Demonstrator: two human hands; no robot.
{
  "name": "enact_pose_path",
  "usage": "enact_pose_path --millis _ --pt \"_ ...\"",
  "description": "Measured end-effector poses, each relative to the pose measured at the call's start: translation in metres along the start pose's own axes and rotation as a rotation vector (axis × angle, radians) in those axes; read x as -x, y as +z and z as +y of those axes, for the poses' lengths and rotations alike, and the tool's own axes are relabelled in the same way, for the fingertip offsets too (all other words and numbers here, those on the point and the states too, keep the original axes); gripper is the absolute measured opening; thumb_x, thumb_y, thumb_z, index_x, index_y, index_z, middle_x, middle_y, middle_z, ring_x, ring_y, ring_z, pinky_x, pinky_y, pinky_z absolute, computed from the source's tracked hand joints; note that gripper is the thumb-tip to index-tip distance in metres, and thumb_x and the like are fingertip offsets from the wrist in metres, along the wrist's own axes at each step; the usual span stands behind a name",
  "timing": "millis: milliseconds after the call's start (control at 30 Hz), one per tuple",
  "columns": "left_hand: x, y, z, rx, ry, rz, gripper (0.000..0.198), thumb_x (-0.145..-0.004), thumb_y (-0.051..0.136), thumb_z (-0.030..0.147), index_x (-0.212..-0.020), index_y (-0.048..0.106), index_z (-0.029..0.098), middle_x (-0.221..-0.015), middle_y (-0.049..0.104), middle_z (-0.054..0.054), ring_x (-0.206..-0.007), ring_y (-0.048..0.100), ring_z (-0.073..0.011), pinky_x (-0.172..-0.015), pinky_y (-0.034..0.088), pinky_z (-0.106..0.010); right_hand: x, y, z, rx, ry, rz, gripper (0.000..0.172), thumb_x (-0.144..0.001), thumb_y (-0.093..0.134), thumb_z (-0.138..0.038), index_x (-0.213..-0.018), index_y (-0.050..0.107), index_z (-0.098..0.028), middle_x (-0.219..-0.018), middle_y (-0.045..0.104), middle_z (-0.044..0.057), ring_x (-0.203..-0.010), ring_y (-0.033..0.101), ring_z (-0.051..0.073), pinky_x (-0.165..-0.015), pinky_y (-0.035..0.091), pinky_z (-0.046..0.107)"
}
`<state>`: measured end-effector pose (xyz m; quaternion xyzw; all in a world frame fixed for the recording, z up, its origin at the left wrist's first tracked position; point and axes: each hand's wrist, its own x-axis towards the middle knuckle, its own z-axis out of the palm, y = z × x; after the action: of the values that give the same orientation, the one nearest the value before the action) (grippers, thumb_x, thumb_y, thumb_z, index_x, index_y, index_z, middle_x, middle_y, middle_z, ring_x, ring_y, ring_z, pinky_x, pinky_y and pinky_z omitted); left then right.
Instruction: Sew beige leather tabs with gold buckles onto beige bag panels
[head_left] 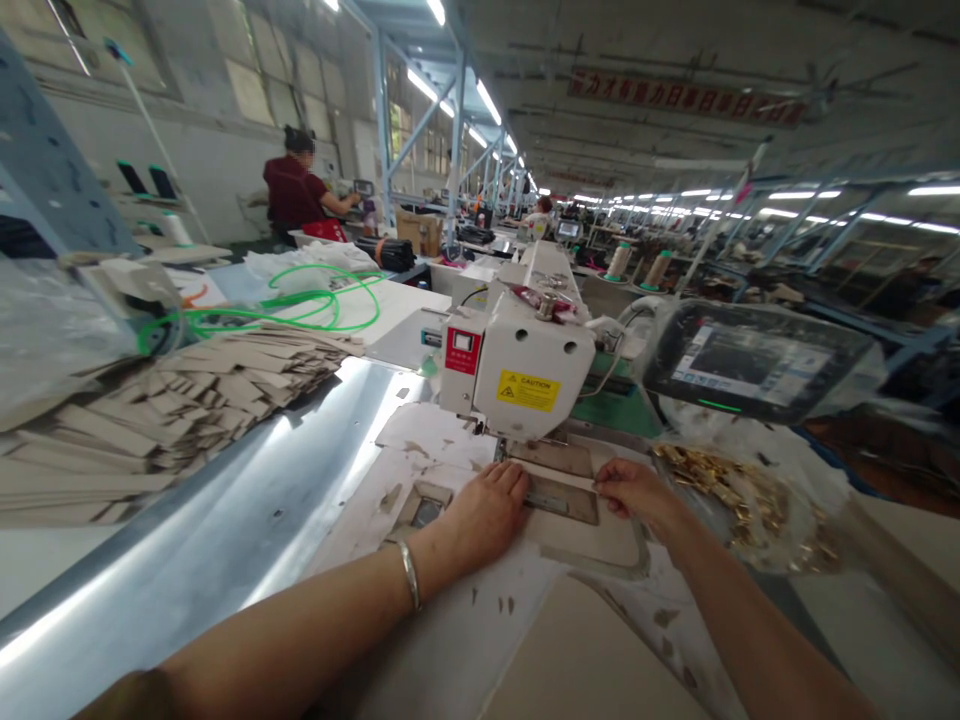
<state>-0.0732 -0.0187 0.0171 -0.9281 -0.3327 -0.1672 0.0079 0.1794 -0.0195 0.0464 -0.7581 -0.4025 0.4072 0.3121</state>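
My left hand (484,510) lies flat, fingers together and stretched out, pressing on a beige strip (559,497) set in a template (600,545) under the white sewing machine head (517,375). My right hand (630,490) is curled, its fingertips pinching the right end of the same strip. Both hands sit just in front of the needle area. A silver bangle (409,572) rings my left wrist.
A big stack of beige cut pieces (172,410) lies at the left on the metal table (247,510). A bag of gold metal parts (731,490) is at the right, below a control screen (750,360). Green tubing (300,305) coils behind. A person (296,190) works far off.
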Motion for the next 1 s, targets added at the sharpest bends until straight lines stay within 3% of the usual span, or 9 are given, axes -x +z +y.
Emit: enact_pose_path --millis 233,500,800,1000 --pt "0.006 -0.018 -0.015 0.05 -0.072 -0.03 0.022 -0.09 0.056 0.025 -0.109 0.056 0.013 -0.114 0.061 -0.012 -0.111 0.056 -0.0257 -0.101 0.045 -0.038 0.004 0.02 -0.018 -0.031 0.131 -0.055 0.018 -0.074 0.064 -0.011 -0.072 0.049 -0.02 -0.047 0.056 -0.006 -0.038 0.051 0.009 -0.045 0.043 0.019" --pt "0.021 -0.033 -0.041 0.028 -0.117 -0.041 0.016 -0.09 0.056 0.027 -0.101 0.057 0.016 -0.107 0.062 -0.009 -0.104 0.058 -0.0251 -0.098 0.046 -0.038 0.002 0.047 -0.036 0.011 0.18 -0.146 0.013 -0.081 0.063 -0.015 -0.071 0.055 -0.017 -0.052 0.062 0.0 -0.041 0.059 0.011 -0.046 0.046 0.02" --pt "0.042 -0.041 -0.072 -0.005 -0.14 -0.034 0.016 -0.091 0.056 0.03 -0.097 0.057 0.016 -0.104 0.062 -0.009 -0.102 0.059 -0.0237 -0.101 0.043 -0.038 0.01 0.08 -0.063 0.014 0.184 -0.205 0.014 -0.086 0.057 -0.012 -0.072 0.056 -0.015 -0.053 0.063 0.001 -0.041 0.059 0.011 -0.044 0.045 0.019" --pt "0.048 -0.043 -0.087 -0.004 -0.166 -0.011 0.019 -0.092 0.054 0.032 -0.101 0.056 0.016 -0.108 0.062 -0.009 -0.105 0.06 -0.0231 -0.107 0.037 -0.041 -0.001 0.095 -0.07 0.005 0.194 -0.242 0.011 -0.085 0.061 -0.016 -0.074 0.059 -0.014 -0.056 0.065 0.002 -0.044 0.06 0.01 -0.046 0.046 0.018"
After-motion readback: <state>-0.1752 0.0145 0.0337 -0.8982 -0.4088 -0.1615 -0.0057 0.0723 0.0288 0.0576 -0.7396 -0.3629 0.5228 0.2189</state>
